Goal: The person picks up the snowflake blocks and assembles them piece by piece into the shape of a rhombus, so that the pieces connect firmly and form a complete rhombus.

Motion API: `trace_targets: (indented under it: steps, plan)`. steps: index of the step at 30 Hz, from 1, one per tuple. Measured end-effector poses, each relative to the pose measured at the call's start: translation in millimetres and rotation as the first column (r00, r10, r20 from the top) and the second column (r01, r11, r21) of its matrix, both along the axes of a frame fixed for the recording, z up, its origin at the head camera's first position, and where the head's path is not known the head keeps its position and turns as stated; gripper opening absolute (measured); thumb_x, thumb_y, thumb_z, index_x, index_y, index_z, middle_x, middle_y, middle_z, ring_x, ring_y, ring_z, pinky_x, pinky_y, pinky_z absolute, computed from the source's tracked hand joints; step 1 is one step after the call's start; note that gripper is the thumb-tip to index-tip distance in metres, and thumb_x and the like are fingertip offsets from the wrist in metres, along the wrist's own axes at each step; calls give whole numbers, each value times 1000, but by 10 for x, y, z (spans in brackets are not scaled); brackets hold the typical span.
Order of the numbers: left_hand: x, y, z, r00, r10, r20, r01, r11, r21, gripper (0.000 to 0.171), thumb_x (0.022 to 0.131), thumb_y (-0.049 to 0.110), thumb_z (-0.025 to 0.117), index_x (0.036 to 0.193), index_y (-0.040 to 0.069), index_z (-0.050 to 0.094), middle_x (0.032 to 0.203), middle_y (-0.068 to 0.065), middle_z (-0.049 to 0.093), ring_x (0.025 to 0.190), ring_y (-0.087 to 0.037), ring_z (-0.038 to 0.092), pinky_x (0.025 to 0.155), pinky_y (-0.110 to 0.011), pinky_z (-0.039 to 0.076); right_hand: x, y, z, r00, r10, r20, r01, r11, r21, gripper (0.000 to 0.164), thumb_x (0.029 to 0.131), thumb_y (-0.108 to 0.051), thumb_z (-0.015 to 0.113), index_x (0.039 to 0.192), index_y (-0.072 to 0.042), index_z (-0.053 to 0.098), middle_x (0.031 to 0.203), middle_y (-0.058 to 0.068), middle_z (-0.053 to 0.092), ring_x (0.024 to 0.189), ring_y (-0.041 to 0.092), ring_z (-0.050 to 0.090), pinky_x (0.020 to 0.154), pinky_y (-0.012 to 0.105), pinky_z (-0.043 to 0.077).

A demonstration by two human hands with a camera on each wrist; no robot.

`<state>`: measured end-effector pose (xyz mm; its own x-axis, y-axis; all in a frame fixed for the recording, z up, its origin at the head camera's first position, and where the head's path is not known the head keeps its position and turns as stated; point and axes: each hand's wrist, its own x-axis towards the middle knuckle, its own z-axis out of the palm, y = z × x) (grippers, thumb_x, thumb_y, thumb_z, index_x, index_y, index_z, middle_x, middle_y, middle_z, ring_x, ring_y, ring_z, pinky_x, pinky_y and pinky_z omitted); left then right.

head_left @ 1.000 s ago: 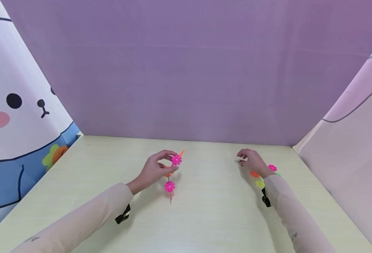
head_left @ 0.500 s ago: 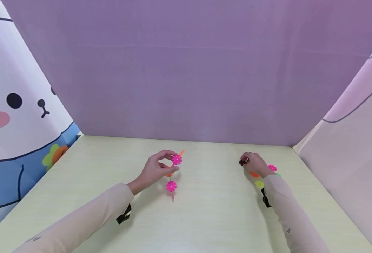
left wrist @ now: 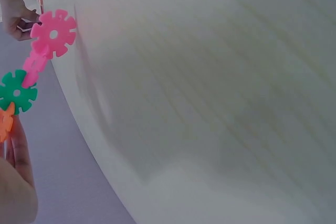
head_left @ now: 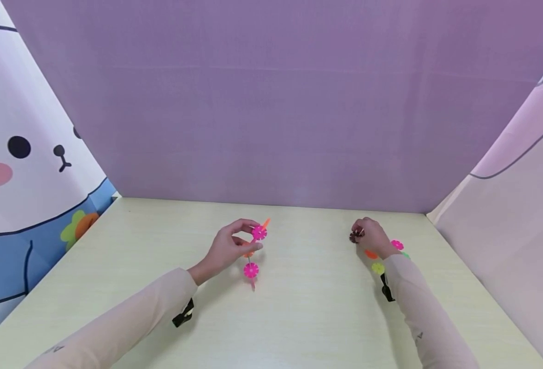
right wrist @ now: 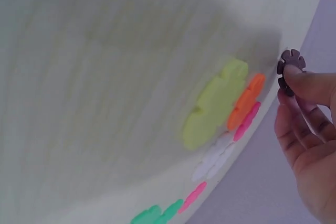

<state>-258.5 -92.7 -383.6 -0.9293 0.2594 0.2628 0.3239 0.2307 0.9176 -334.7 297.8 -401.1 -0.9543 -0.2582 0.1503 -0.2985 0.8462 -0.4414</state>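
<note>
My left hand (head_left: 227, 251) pinches a chain of notched plastic snowflake discs joined edge to edge. The chain has a pink disc (left wrist: 53, 34) at its lower part, a green disc (left wrist: 17, 93) and an orange disc (left wrist: 6, 122); another pink disc (head_left: 259, 232) sits by the fingertips. It hangs over the table, tilted. To the right, my right hand (head_left: 371, 238) pinches a dark brown snowflake disc (right wrist: 292, 66) between thumb and fingers. In the right wrist view that disc stands edge-up above the table, with the curled fingers below the thumb.
Loose discs lie on the table (head_left: 308, 307) beside and under my right wrist: yellow (right wrist: 215, 106), orange (right wrist: 245, 102), white (right wrist: 214, 157), pink (right wrist: 192, 198) and green (right wrist: 157, 215). A purple panel (head_left: 271, 102) rises at the back edge; printed panels flank both sides.
My right fingers have closed on the brown disc, which now shows at the fingertips. The chain in my left hand has shifted slightly right, its lower end a little higher.
</note>
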Motion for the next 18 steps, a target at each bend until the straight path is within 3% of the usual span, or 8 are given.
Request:
trace_targets:
  steps: [3, 7, 13, 18]
  plan:
    - [8, 9, 12, 1000, -10, 2, 10, 1000, 11, 43, 75, 16, 75, 115, 15, 58, 105, -12, 61, 67, -23, 64, 62, -31, 55, 1, 8, 20, 1000, -9, 14, 9, 1000, -12, 14, 77, 10, 62, 90, 4, 61, 87, 17, 60, 77, 26, 58, 70, 36, 50]
    - [87, 28, 123, 1000, -30, 1, 30, 999, 25, 43, 77, 8, 72, 116, 8, 56, 106, -18, 60, 70, -31, 64, 64, -34, 56, 15, 25, 49, 999, -10, 50, 12, 999, -40, 15, 79, 11, 58, 91, 2, 61, 87, 16, 64, 80, 25, 60, 72, 36, 52]
    - [159, 46, 245, 999, -38, -8, 38, 999, 21, 40, 78, 5, 70, 116, 5, 55, 106, -19, 60, 73, -36, 64, 65, -31, 56, 34, 27, 119, 1000, 9, 24, -8, 998, -63, 13, 81, 9, 56, 91, 2, 62, 86, 15, 65, 79, 24, 59, 72, 36, 52]
    - [42, 32, 106, 999, -30, -18, 31, 999, 42, 40, 78, 11, 72, 115, 11, 57, 106, -15, 61, 72, -35, 64, 63, -29, 56, 62, -13, 203, 1000, 29, -5, -30, 993, -118, 12, 82, 7, 55, 91, 3, 62, 85, 16, 65, 74, 22, 59, 60, 28, 49]
